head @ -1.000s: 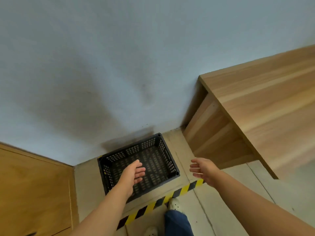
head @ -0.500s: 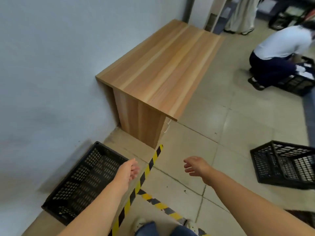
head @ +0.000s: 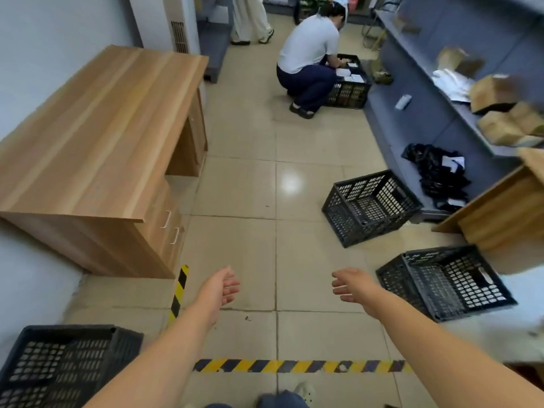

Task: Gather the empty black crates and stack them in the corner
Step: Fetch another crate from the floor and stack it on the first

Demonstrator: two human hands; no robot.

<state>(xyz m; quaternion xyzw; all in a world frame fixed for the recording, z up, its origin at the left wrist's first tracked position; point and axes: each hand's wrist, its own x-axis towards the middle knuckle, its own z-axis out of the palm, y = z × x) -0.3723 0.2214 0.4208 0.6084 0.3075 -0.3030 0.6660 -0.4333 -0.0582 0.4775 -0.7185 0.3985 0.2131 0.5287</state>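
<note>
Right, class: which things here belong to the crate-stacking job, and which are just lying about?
Part of the job:
- empty black plastic crate by the wall
- tilted black plastic crate near the shelving
- tilted black plastic crate at right
- left hand and right hand, both holding nothing

Lying about:
- wooden desk
- grey shelving with brown boxes
- crouching person's filled crate

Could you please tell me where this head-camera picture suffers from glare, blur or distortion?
Head view: a bright glare spot on the glossy beige floor tiles; motion blur smears the brown cardboard boxes on the grey shelving; wide-angle bending curves the light wooden desk.
</note>
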